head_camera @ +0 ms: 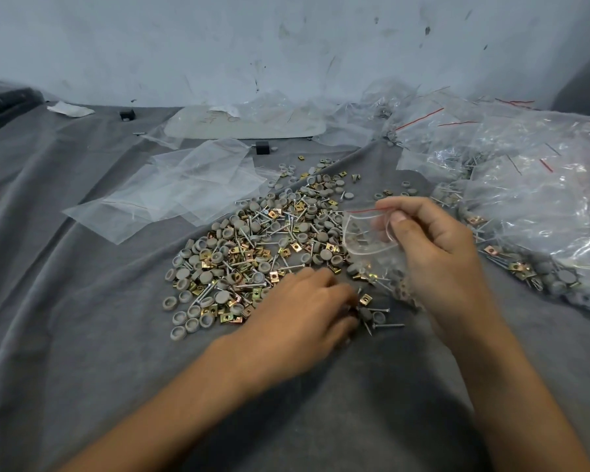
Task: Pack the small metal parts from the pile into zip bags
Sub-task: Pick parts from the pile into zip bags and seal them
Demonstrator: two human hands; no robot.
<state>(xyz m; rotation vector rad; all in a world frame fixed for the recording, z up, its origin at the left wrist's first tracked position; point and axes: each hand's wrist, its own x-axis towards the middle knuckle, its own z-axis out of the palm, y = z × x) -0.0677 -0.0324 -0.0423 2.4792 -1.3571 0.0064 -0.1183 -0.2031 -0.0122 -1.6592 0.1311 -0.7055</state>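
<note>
Seen from the head, the right grip (433,253) pinches a part-filled zip bag (365,233) at 3 o'clock of the pile (252,253), while the left grip (300,311) curls over parts (377,316) at 5 o'clock, its hold unclear.

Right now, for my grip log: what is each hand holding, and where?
Right hand pinches the zip bag at its top edge; left hand rests on loose parts, grip unclear.

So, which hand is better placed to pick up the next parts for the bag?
Left. The left hand rests on parts at the edge of the pile; the right hand holds the zip bag.
</note>
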